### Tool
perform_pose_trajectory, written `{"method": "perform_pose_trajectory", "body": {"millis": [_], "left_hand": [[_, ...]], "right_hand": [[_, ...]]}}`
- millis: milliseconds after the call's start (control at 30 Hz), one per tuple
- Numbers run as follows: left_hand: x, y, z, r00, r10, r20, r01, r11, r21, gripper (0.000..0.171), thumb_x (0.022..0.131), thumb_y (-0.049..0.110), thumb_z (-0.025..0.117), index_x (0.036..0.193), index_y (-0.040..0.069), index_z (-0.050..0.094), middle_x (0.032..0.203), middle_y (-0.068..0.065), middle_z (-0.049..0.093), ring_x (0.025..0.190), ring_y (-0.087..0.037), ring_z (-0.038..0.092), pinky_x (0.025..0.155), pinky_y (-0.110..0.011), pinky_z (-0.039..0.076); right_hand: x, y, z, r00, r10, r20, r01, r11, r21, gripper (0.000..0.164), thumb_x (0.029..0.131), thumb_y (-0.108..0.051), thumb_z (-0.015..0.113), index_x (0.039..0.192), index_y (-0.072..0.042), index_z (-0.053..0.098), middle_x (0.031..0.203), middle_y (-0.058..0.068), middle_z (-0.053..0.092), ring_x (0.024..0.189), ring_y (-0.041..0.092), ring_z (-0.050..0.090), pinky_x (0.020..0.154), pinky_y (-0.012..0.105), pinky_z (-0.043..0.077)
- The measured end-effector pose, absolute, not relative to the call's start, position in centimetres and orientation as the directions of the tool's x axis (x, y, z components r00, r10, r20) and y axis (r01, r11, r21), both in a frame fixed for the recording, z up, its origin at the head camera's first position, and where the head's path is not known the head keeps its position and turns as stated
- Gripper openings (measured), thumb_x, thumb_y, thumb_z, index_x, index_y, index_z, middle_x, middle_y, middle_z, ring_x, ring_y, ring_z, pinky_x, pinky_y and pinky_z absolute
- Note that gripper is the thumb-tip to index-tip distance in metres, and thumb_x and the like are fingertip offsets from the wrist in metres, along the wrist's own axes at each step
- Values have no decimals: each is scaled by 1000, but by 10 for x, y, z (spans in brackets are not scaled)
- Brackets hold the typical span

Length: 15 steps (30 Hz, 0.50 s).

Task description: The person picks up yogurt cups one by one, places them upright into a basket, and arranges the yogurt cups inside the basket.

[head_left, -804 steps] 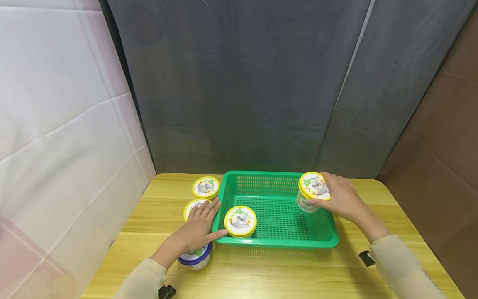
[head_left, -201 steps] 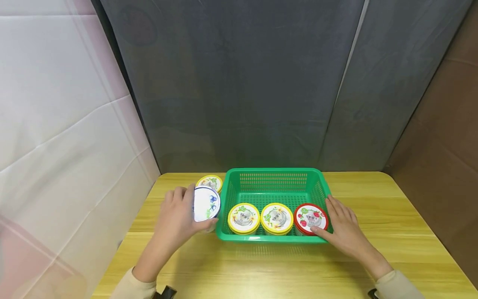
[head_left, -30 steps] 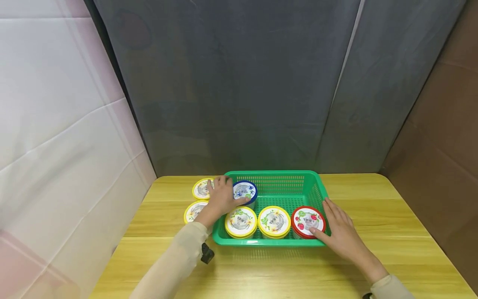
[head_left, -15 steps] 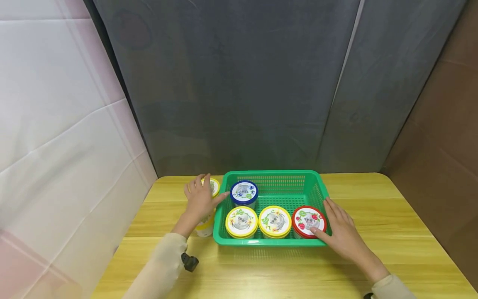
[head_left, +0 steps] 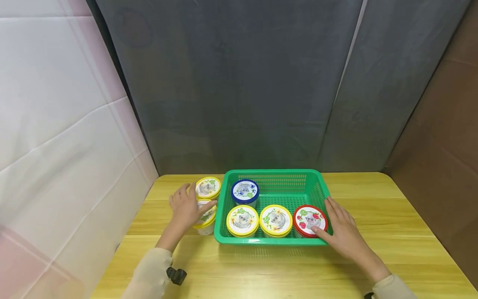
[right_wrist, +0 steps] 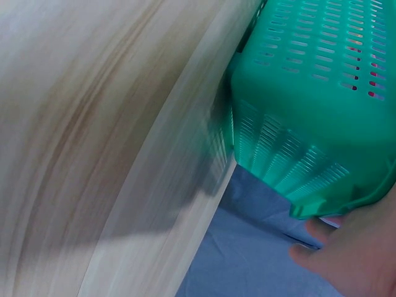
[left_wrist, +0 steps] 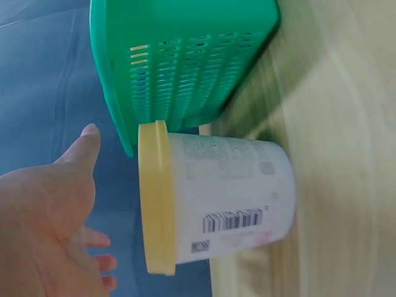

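Note:
My left hand [head_left: 185,206], fingers spread and empty, is beside the nearer of two yellow-lidded tubs [head_left: 205,214] standing left of the basket. In the left wrist view, that tub [left_wrist: 216,198] shows a barcode on its white side, and the thumb points past its lid. Behind it stands the other yellow-lidded tub [head_left: 208,187]. My right hand [head_left: 345,232] rests at the right rim of the green basket [head_left: 276,241], its thumb over the red-lidded tub [head_left: 310,221]. Inside the basket are also two yellow-lidded tubs [head_left: 242,221] in front and a blue-lidded tub [head_left: 245,191] at back left.
The basket sits near the back edge of the wooden table [head_left: 269,274]. A grey curtain [head_left: 239,83] hangs behind, a white cloth [head_left: 67,124] stands on the left and a brown panel [head_left: 440,166] on the right.
The blue-lidded tub has been let go at the basket's back left. My left hand has drawn back out to the left, beside the nearer yellow-lidded tub. The right hand stays put.

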<state>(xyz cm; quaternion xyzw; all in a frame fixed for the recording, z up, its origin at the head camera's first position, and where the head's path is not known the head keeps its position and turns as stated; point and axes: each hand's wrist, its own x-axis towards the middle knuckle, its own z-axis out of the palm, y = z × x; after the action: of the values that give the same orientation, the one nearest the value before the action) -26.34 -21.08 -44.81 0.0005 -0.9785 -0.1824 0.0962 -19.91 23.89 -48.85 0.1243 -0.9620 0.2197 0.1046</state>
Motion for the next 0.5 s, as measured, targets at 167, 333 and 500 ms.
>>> {"method": "perform_pose_trajectory", "body": {"millis": [167,333,500], "left_hand": [[-256,-219,-453,-986,-32,166,32,930,366,99,83,59,70,151,-1,29,154,-30,26,140,-52,22,111,-70,11],[-252,-225,-459,-990,-37,136,17,926,376,101,84,61,68,152,-2,28,154,-29,25,140,-52,21,111,-70,11],[-248,-229,-465,-991,-29,129,23,923,385,101,84,61,68,151,-4,28,154,-29,25,139,-52,22,111,-70,11]], "right_hand": [[-199,239,-488,-949,-193,251,-282,873,-398,97,90,-57,63,155,3,23,162,22,22,145,46,26,112,69,23],[-199,239,-488,-951,-190,243,-276,874,-399,97,90,-57,62,155,3,23,163,22,21,145,46,25,112,69,23],[-199,239,-487,-952,-190,241,-275,876,-396,96,91,-57,62,155,3,23,163,22,21,145,46,25,112,69,23]]}}
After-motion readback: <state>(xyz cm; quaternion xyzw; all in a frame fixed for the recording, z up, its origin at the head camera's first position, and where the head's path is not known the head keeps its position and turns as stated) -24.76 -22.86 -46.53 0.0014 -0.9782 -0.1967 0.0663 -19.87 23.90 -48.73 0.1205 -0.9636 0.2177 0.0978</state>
